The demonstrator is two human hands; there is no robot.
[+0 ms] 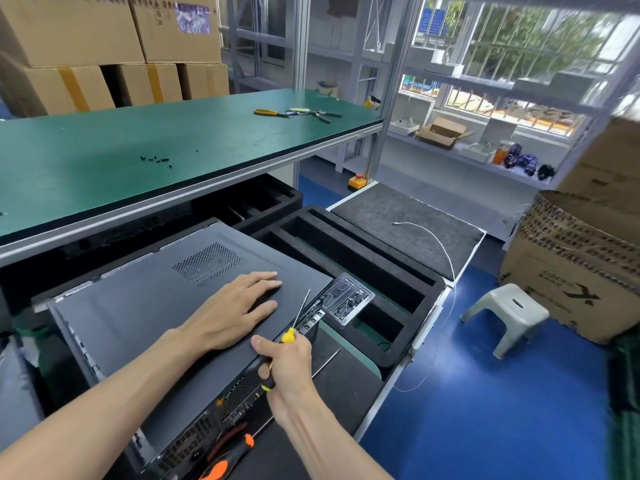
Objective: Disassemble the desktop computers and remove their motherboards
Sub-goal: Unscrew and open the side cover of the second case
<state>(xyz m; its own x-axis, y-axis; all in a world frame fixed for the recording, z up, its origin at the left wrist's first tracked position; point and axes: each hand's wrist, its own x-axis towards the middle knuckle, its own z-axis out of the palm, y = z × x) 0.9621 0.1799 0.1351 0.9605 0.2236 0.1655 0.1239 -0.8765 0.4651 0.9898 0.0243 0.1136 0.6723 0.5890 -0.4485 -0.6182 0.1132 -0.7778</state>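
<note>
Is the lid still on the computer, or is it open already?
Still on. The dark side panel covers the computer case and no insides show. The left hand lies flat on it; the right hand holds a screwdriver.

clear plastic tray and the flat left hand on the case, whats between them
In the head view, the screwdriver shaft gripped by the right hand crosses that stretch, over a bare strip of the computer case panel between left hand and plastic tray.
</note>
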